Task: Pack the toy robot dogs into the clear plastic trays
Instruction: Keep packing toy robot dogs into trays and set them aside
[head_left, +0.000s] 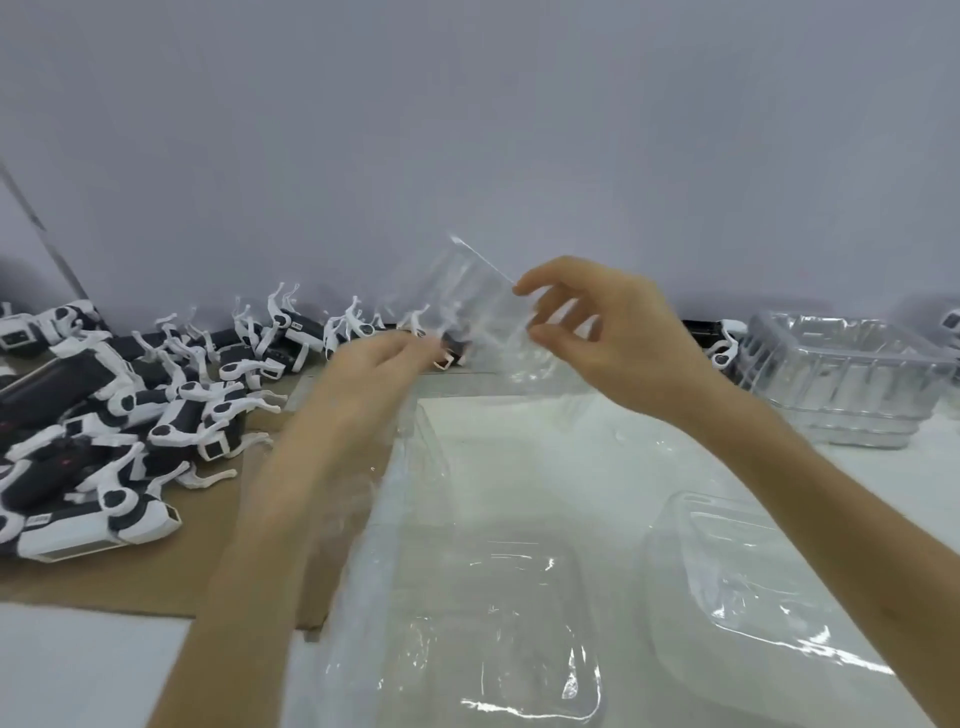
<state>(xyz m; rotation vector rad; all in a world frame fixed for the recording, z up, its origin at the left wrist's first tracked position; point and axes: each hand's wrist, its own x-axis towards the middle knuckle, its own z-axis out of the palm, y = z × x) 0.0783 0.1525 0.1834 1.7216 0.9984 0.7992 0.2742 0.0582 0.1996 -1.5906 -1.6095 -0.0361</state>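
A clear plastic tray (475, 306) is lifted above the table at centre, tilted on edge. My right hand (592, 332) pinches its right side between thumb and fingers. My left hand (382, 364) is blurred at the tray's lower left edge and seems to hold it there. A heap of black-and-white toy robot dogs (109, 415) lies at the left on brown cardboard (208, 545). More dogs (311, 332) line the wall behind. Two clear trays lie flat in front of me, one (509, 623) at centre and another (753, 587) under my right forearm.
A stack of clear trays (836, 379) stands at the right against the wall, with a dog (719, 338) beside it. A clear plastic sheet (395, 519) lies under my left forearm on the white table (78, 670). A grey wall closes off the back.
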